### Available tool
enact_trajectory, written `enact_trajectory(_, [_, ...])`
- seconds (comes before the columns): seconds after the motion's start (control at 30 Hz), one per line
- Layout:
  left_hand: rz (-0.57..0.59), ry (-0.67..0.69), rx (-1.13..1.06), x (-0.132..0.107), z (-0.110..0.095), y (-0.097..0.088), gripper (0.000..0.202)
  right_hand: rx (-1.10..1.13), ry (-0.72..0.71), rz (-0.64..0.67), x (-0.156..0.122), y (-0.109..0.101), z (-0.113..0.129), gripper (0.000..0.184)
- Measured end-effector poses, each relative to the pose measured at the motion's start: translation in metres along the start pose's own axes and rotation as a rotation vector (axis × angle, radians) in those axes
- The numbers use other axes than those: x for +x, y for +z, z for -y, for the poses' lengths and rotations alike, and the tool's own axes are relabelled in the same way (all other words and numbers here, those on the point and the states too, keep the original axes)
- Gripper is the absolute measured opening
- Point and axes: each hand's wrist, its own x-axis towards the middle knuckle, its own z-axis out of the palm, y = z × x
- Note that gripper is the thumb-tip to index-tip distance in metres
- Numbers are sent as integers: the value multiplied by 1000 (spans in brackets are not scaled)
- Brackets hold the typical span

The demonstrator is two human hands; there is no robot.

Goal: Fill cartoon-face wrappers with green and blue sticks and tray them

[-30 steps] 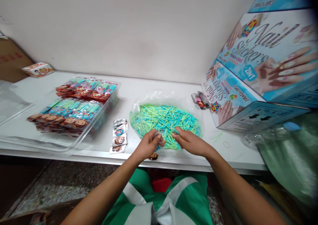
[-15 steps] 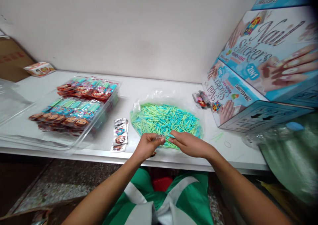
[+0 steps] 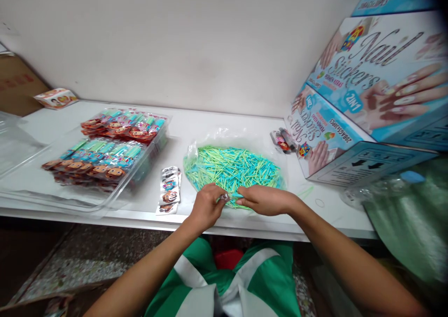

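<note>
A heap of green and blue sticks (image 3: 233,168) lies on a clear plastic bag on the white table (image 3: 210,126). My left hand (image 3: 206,207) is pinched on a small clear packet at the heap's near edge. My right hand (image 3: 264,199) meets it fingertip to fingertip, pinched on a blue stick whose end is at the packet. A short stack of small printed packets (image 3: 168,191) lies just left of my left hand.
A clear tray (image 3: 105,154) of filled cartoon packets sits at the left. Large "Nail Stickers" boxes (image 3: 367,98) are stacked at the right, with a few loose packets (image 3: 282,141) at their foot. A green bag (image 3: 409,214) lies at far right, a small box (image 3: 56,98) at back left.
Both hands drew slightly toward the table's near edge and closed together; the right hand's fingertips now meet the left hand's packet.
</note>
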Motion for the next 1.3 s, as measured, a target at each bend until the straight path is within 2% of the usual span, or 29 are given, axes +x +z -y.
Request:
enact_trajectory(0.1, [19,113,107,-1,3,1,15,-34,32,51,3,0,2,30])
enact_trajectory(0.2, [89,119,220,0,0,3,16,-88,83,64,7,4,9,33])
enact_trajectory(0.3, [206,93,332,0,-10,7,14,-149,113,34,12,8,16,52])
enact_trajectory(0.37, [261,73,334,-1,-16,9,13,-132,100,11,14,8,16,62])
enact_trajectory(0.47, [287,-13,108,-5,-18,10,16,18,-9,-29,12,3,9,63])
enact_trajectory(0.57, [315,-187,-344,-8,-15,11,22,211,-118,-84,10,-1,0,50])
enact_trajectory(0.63, [354,-296,-643,-9,-14,14,25,291,-114,-179,12,2,-4,31])
enact_trajectory(0.7, [385,-379,-863,-8,-14,19,28,338,-79,-308,18,7,-3,27])
enact_trajectory(0.77, [366,-468,-1001,-7,-16,24,31,439,-32,-423,24,13,-1,25])
enact_trajectory(0.87, [239,-597,-1117,-6,-19,26,32,724,55,-514,26,18,1,31])
enact_trajectory(1.0, [158,-634,-1157,-7,-18,24,31,960,102,-483,20,29,-2,26])
enact_trajectory(1.13, [171,-646,-1158,-9,-17,23,32,997,84,-504,20,42,-5,18])
enact_trajectory(1.3, [174,-673,-1183,-9,-20,21,36,867,113,-628,20,44,-4,12])
